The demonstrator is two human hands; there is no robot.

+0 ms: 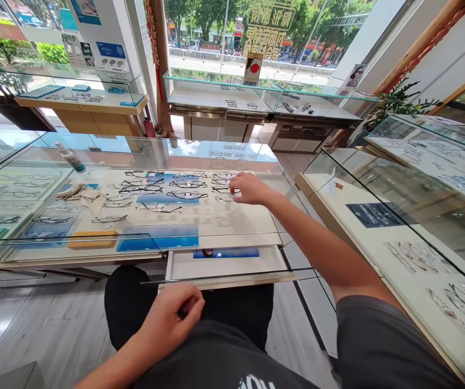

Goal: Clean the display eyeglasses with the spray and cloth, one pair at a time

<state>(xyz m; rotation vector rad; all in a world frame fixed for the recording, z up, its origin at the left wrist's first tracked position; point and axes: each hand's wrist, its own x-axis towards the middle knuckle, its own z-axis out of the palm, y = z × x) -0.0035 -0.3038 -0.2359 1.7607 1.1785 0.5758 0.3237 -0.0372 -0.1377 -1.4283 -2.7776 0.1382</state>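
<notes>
Eyeglass frames (187, 186) in rows on a display-case surface (224, 221), right hand (252, 189) just above them — fingers (236, 181) slightly spread, left hand (171, 316) curled against black shorts (240, 310)

Readable text: none | gold window sign (268, 28): characters too blurred | shirt print (257, 383): cut off

I'm among glass display counters (220, 102) on grey plank flooring (25, 329). Big windows (204, 32) ahead face a street, strong daylight, potted plant (398, 102) right.
</notes>
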